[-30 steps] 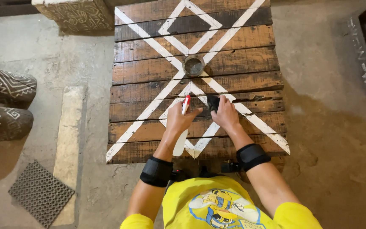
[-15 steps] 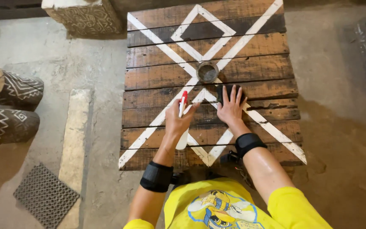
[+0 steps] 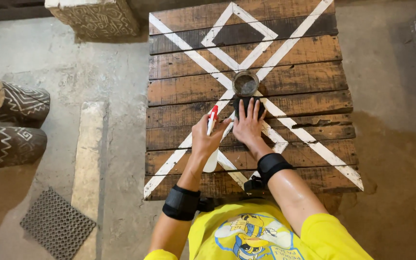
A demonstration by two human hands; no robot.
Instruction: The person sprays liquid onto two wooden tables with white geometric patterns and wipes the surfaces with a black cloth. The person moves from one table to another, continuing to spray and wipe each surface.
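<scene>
Small tin [image 3: 245, 84] of dark paint on slatted wood surface [image 3: 294, 62] with white lines, left hand [image 3: 207, 139] pinching red-capped bottle [image 3: 212, 139], right hand [image 3: 248, 126] spread flat over dark cloth [image 3: 260, 104], concrete floor [image 3: 73, 86], carved logs [image 3: 15, 125].

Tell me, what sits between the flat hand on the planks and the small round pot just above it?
In the head view, a dark pad lies under the right hand's fingers, reaching up to the pot.

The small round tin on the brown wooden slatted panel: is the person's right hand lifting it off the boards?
No: the small round tin sits on the panel, while the right hand lies flat just below it.
</scene>
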